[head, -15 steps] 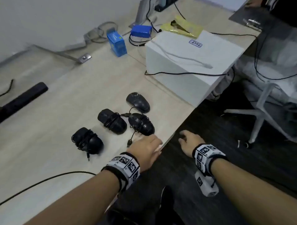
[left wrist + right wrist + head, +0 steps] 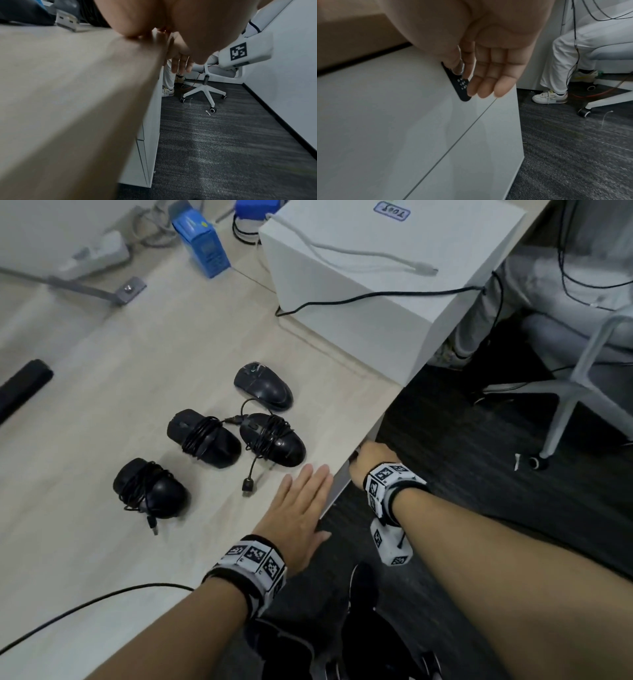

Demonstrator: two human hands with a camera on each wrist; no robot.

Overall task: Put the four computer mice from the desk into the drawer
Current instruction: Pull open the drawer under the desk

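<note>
Head view is showing your right hand (image 2: 371,460) now reaching under the desk (image 2: 102,392) edge to the drawer (image 2: 402,108) front, fingers (image 2: 488,81) straight and together, thumb touching its black tab. Your left hand (image 2: 298,515) is flattening there, fingers together; all four mice (image 2: 205,436) are lying undisturbed, so opening comes first.

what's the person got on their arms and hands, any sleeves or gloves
No sleeves or gloves: both forearms and hands are bare. The left hand and right hand each have a wristband of white blocks printed with black square tags over a dark strap. A white tagged camera block hangs under the right wrist.
</note>
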